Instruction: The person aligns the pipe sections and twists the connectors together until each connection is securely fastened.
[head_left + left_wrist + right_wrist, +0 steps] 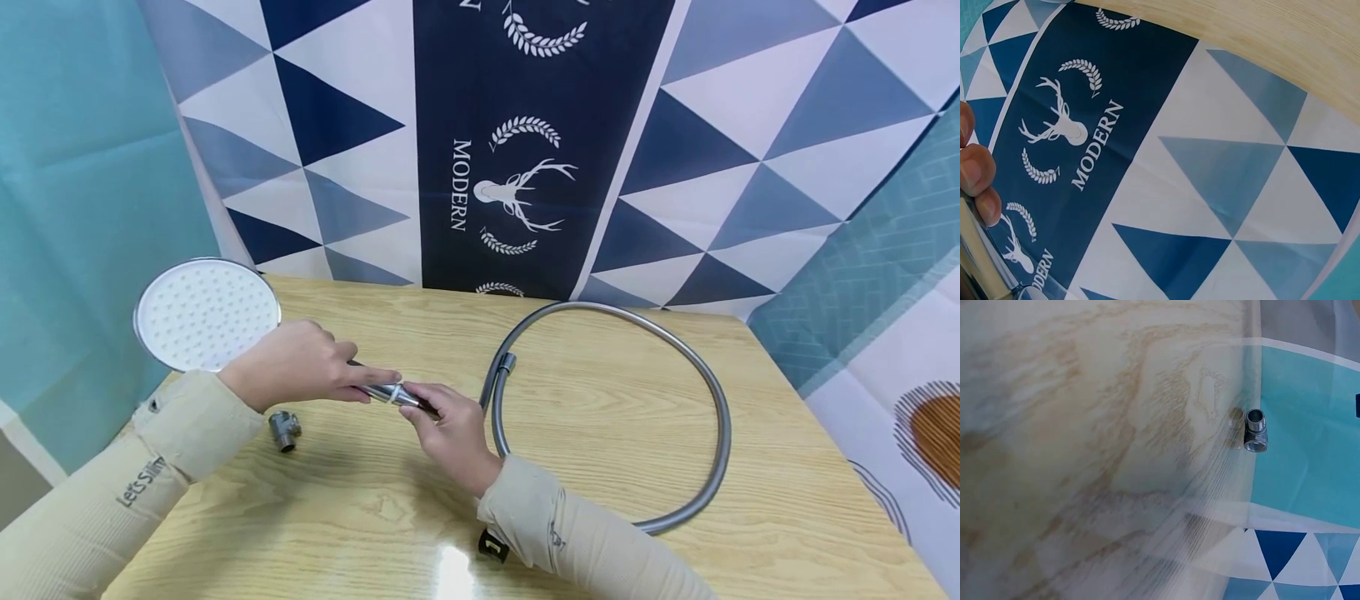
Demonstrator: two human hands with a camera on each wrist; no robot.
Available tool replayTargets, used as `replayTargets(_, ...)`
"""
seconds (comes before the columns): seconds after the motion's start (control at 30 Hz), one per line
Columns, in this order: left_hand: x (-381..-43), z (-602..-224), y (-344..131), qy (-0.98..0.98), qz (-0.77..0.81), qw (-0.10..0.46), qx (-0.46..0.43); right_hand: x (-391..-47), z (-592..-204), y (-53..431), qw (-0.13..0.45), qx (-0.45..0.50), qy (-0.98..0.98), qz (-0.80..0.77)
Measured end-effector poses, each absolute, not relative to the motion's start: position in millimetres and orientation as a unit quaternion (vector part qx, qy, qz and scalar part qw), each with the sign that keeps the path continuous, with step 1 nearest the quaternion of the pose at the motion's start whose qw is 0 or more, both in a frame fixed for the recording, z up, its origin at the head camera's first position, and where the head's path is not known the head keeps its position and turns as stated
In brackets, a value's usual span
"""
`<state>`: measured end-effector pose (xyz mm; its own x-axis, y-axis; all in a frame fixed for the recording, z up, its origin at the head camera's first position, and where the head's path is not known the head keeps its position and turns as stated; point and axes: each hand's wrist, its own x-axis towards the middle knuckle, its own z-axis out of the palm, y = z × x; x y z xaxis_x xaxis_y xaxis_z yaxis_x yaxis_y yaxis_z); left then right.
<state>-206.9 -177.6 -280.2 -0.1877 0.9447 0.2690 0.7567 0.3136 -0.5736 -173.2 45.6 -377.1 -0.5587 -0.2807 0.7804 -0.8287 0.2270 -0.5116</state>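
My left hand [300, 362] grips a chrome tube [381, 392], its index finger lying along the top. At the other end of that tube, my right hand [453, 429] pinches its darker, shiny end between thumb and fingers. A light ring shows on the tube between the hands. Up against the left hand is a round shower head [208, 315] with a white nozzle face and chrome rim; the hand hides where it meets the tube. In the left wrist view, fingertips [975, 169] curl over chrome metal [985, 256]. The right wrist view does not show the right hand.
On the wooden table [600, 417], a grey metal shower hose [720, 417] lies in a big loop at right. A small chrome tee fitting [285, 431] stands at left, below the left hand. A black tag [492, 546] marked 1 sits by the right sleeve. Patterned curtains [345, 108] hang behind.
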Motion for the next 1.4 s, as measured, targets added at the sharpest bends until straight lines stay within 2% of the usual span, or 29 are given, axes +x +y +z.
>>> replayTargets(0.17, -204.3, -283.4, -179.1, -0.75, 0.155, 0.313, -0.562, -173.9, -378.4, 45.3, 0.318, 0.38, -0.755, 0.43)
replayTargets(0.3, -201.6, -287.2, -179.5, -0.749, 0.128, 0.328, -0.561, -171.7, -377.5, 44.8, 0.313, 0.374, -0.771, 0.41)
replayTargets(1.13, -204.7, -297.2, -181.8, -0.758, 0.109, 0.321, -0.557, -165.5, -357.7, 43.9, 0.075, 0.304, -0.858, 0.407)
replayTargets(1.4, -203.9, -304.2, -182.1, -0.752, 0.107, 0.35, -0.548, -169.0, -357.4, 43.9, 0.042, 0.297, -0.861, 0.41)
